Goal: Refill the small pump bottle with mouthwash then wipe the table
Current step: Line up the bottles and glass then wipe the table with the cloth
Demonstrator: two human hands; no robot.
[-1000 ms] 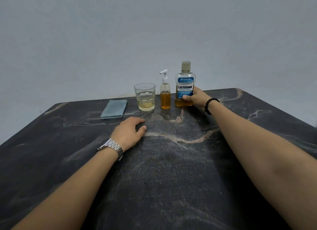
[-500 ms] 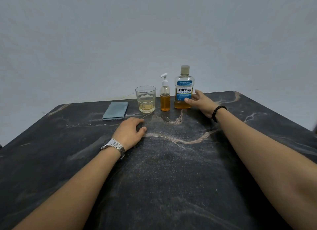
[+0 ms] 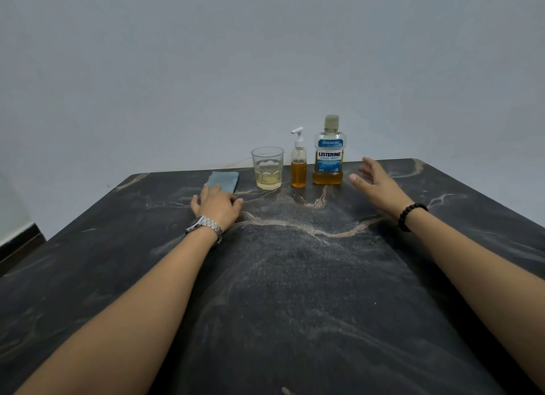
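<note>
Dark veined marble table, left hand flat on folded blue cloth, right hand spread, empty.

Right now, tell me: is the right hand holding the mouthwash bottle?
No. The right hand hovers open beside the mouthwash bottle, with a gap between them.

A dark table fills the view. At 12 o'clock stand three things in a row: a glass, a small pump bottle and a big mouthwash bottle. At 11 o'clock the left hand lies with its fingers on a blue cloth. At 1 o'clock the right hand hangs open near the big bottle, not touching it.
</note>
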